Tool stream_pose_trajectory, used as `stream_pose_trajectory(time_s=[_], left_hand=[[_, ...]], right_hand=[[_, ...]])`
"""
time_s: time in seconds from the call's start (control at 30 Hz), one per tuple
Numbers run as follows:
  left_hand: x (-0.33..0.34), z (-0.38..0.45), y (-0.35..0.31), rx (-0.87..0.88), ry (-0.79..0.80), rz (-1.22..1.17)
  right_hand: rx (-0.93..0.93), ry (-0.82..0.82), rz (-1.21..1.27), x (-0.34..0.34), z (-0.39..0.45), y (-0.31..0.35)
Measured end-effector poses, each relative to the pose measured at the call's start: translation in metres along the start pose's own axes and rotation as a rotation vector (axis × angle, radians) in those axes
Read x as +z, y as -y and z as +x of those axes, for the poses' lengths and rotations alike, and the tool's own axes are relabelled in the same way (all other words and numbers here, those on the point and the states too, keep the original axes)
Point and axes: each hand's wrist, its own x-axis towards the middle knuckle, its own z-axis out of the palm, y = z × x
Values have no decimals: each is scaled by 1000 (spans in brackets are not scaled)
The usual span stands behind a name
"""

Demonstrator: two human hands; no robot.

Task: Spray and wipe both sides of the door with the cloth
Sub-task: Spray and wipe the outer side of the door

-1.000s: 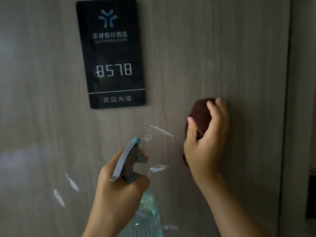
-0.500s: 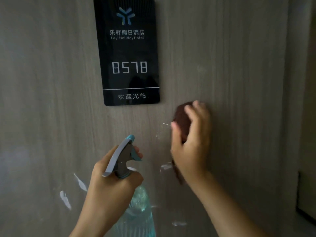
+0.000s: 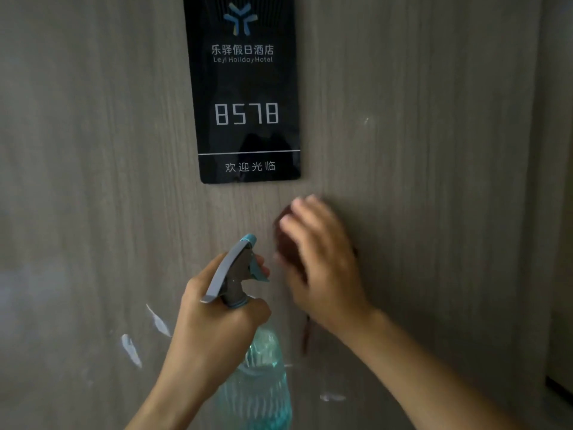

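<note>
Pressing a brown cloth [image 3: 286, 240] against the wood-grain door [image 3: 418, 212], right hand [image 3: 322, 259]; left hand [image 3: 217, 318] grips the spray bottle [image 3: 260, 386].

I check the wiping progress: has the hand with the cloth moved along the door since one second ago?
Yes. The right hand with the brown cloth has moved left, judged against the black room sign: before it was beyond the sign's right edge, now it is under its right corner.
</note>
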Motion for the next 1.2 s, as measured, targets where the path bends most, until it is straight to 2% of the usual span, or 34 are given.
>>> stream_pose_trajectory(time_s=[0.03,0.1,0.23,0.33,0.4,0.5,0.57,0.63,0.73,0.83,0.9,1.0,1.07,1.13,1.2], left_hand=[[2,1,0,-4,-6,4],[2,1,-1,4,-18,3],[-6,1,1,23,-36,41],[-11,2,1,7,-55,40],[-9,4,0,7,-72,21],[-4,6,-2,9,-98,24],[-1,6,-1,15,-93,37],[0,5,0,15,-90,46],[2,3,0,19,-89,57],[8,5,2,17,-89,63],[14,7,5,19,-93,50],[26,7,8,17,-99,27],[34,4,8,14,-96,34],[43,0,9,18,-86,43],[55,-5,11,26,-75,47]], right_hand=[[-101,88,-5,-2,-5,1],[-150,103,-31,-15,3,-14],[195,-243,-85,-34,32,-50],[401,-416,-106,-19,37,-32],[356,-357,-74,-2,28,-9],[44,-54,-41,3,1,5],[-71,16,-79,-14,-2,-17],[16,-81,-116,-34,2,-47],[305,-353,-147,-56,16,-84],[480,-525,-156,-43,30,-74],[393,-475,-113,-27,29,-53],[70,-135,-30,-15,6,-32],[-68,3,-28,-25,-10,-39],[-66,22,-52,-42,-22,-56],[13,-18,-70,-59,-34,-75]])
